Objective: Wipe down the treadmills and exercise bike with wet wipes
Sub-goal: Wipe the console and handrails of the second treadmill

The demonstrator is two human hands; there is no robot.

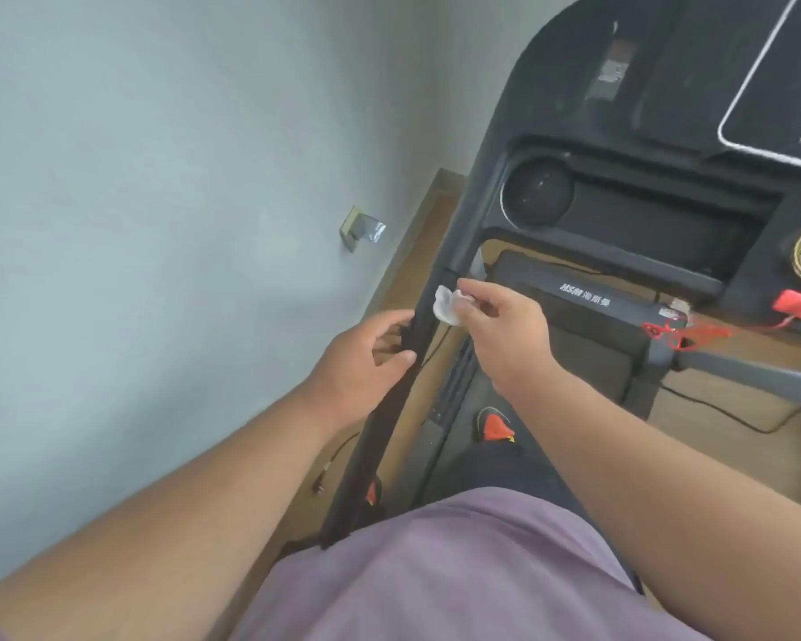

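A pale grey wall [158, 178] is filling the left side. The left hand [361, 358] is curling its fingers around the black treadmill handrail [380, 423]; just right, the right hand [505, 326] is pinching a crumpled white wet wipe [446, 305] against that rail, below the black console [643, 131].

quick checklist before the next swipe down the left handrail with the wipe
1. Wipe in the right hand: ok, pinched in the fingers.
2. Wipe touching the handrail: ok, it sits against the rail's upper part.
3. Left hand steadying the rail: ok, but it grips just below the wipe, in the swipe's path.
4. Wipe wet enough: cannot tell.
5. Red safety cord out of the way: ok, over on the right.
6. Console cup holder wiped: cannot tell.
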